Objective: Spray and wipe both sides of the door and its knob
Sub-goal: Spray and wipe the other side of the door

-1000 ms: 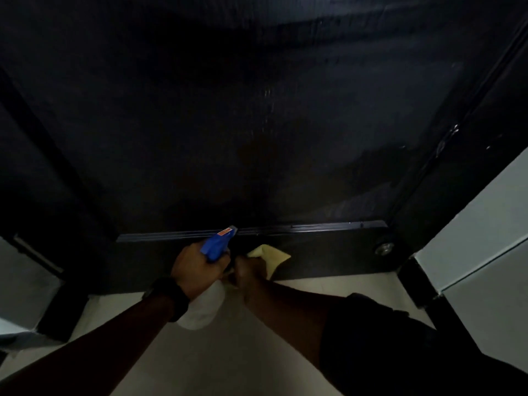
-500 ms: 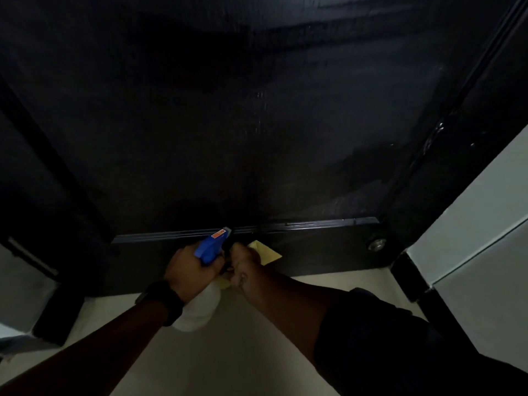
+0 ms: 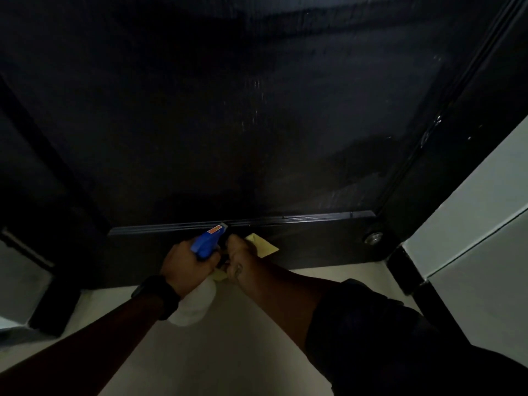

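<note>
A black door (image 3: 257,124) fills the view, with wet streaks on its lower panel. My left hand (image 3: 185,262) grips a white spray bottle (image 3: 194,307) by its blue head (image 3: 207,242), nozzle aimed at the door's bottom rail. Right beside it, my right hand (image 3: 238,260) holds a yellow cloth (image 3: 264,247) close against the bottom rail; whether the cloth touches it I cannot tell. The two hands are nearly touching. The door knob is out of view.
A round metal door stop (image 3: 373,238) sits at the door's lower right corner. The dark door frame (image 3: 457,155) and a pale wall (image 3: 480,218) rise on the right. Light floor (image 3: 228,352) lies below. A black watch (image 3: 157,295) is on my left wrist.
My right hand with the cloth has drawn left, toward the spray bottle's head. My left hand with the bottle has stayed nearly in place.
</note>
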{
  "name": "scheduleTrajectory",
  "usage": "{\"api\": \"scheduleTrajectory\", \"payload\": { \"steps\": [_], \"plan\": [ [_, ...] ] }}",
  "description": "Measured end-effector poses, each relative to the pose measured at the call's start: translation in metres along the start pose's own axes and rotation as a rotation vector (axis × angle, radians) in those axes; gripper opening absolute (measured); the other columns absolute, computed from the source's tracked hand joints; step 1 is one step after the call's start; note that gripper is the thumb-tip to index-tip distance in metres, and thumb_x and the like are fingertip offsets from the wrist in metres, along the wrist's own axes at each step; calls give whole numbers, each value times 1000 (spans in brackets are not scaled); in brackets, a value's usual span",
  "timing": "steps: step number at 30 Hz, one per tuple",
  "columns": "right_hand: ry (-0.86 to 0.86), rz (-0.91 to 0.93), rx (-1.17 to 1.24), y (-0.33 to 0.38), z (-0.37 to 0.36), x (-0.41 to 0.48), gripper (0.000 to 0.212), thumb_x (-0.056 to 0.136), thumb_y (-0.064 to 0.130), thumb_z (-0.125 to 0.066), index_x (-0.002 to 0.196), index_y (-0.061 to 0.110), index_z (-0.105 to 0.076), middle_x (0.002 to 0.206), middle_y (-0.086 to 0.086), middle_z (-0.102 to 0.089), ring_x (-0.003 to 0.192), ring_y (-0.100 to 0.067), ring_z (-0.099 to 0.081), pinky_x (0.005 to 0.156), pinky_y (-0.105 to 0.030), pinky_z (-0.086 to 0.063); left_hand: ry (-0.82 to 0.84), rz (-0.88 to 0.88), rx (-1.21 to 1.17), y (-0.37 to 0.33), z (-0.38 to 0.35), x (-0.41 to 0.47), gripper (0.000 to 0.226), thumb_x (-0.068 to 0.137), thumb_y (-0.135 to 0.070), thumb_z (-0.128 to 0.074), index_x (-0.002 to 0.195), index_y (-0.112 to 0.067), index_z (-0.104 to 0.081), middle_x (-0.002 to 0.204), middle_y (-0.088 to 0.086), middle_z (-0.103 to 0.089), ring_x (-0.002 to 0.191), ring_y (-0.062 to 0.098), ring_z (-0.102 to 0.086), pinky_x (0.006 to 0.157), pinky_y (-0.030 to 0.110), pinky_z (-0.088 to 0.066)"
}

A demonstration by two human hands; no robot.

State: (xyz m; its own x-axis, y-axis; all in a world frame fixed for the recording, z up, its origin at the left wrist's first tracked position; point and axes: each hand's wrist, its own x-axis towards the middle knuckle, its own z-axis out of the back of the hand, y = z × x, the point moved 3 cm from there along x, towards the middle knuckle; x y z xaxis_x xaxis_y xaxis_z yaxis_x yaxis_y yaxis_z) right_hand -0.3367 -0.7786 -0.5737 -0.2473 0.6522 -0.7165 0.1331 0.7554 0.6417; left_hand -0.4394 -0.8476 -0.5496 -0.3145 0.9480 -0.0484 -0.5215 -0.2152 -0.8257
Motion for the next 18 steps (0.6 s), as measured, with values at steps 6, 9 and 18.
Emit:
{"api": "scheduleTrajectory", "payload": {
  "steps": [6,9,18],
  "plan": [
    [-31,-49,56,1,-4,-10,16,91,21,-63,79,11,-60,73,-6,-62,61,-19,-58,44,-26,-47,-9,9,20,1,0,-1,24,87,-8,-74,86,-30,-63,76,6,-68,75,27,-68,70,41,-55],
    [-6,-53,33,3,-5,-13,16,93,21,-62,80,11,-60,73,-6,-62,63,-19,-59,43,-26,-45,-17,16,-21,1,3,-2,11,80,-21,-75,89,-22,-67,74,11,-69,72,33,-69,74,53,-58],
    [-134,56,130,21,2,-21,19,89,13,-55,71,8,-55,70,-8,-57,60,-21,-54,55,-29,-48,-29,4,1,-15,1,4,7,86,-13,-73,85,-14,-66,76,17,-67,73,35,-66,74,52,-56]
  ]
}}
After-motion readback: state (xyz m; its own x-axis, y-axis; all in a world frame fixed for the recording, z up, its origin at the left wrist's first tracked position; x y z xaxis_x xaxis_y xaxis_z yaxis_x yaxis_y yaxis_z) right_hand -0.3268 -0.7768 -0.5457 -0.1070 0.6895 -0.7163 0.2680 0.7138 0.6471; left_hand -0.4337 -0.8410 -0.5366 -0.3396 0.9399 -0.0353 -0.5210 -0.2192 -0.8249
